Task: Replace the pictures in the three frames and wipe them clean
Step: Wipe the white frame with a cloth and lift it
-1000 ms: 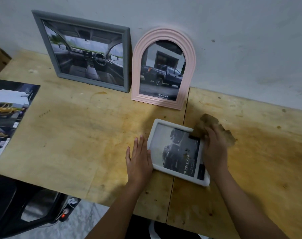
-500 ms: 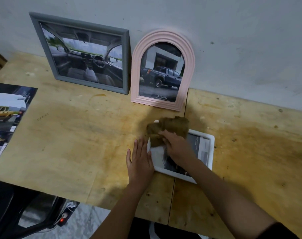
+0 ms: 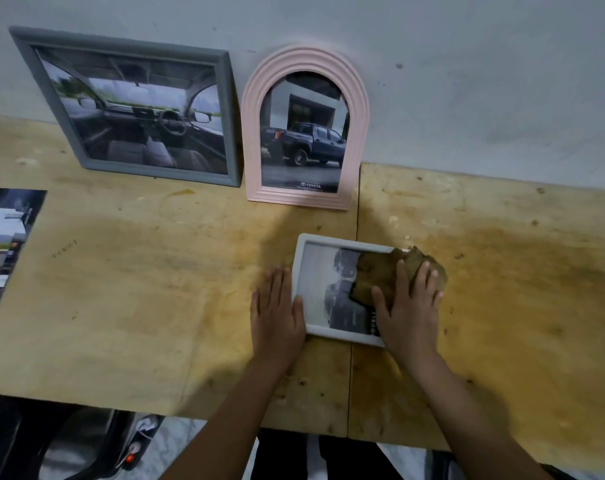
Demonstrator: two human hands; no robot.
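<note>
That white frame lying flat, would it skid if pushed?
Probably: the white frame lies flat on the wooden table, and the left hand braces its edge while the right hand presses a brown cloth on it. It looks stiff and thin, so likely light.

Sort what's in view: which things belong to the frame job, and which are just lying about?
Job: white rectangular frame lying flat; brown cloth under the right hand; left hand against that frame; grey rectangular frame and pink arched frame, propped against the wall.
Lying about: printed car brochure at the wooden table's left edge; dark object with a red light below the table.
</note>
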